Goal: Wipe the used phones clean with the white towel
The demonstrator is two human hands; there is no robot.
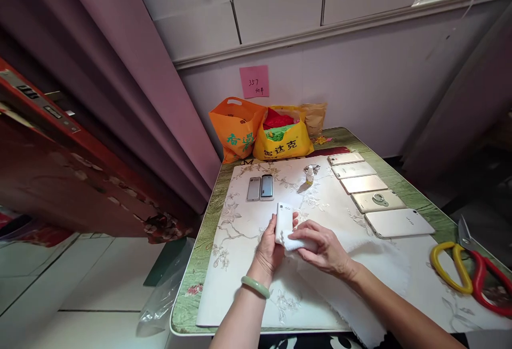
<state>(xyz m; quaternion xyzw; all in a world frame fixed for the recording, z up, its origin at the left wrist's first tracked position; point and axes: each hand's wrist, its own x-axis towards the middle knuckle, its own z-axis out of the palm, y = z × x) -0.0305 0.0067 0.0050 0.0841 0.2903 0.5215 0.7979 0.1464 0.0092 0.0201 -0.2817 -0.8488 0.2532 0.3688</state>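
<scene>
A small white mobile phone [284,217] is gripped upright in my left hand [269,250], thumb on one side and fingers round the other. My right hand [326,247] pinches a bunched white cloth [298,241] against the phone's lower part; the rest of the cloth trails over the table toward me. Beyond the phone, a grey phone [254,189] and a blue-grey phone [266,185] lie side by side. A small bottle with a white cap [310,174] stands farther back.
Several phones lie in a column at the right, the nearest a large white phone [400,223]. Scissors [468,269] with yellow and red handles rest at the right edge. An orange bag [236,130] and a yellow bag [284,143] stand against the wall. A clear plastic bag [162,295] is on the floor.
</scene>
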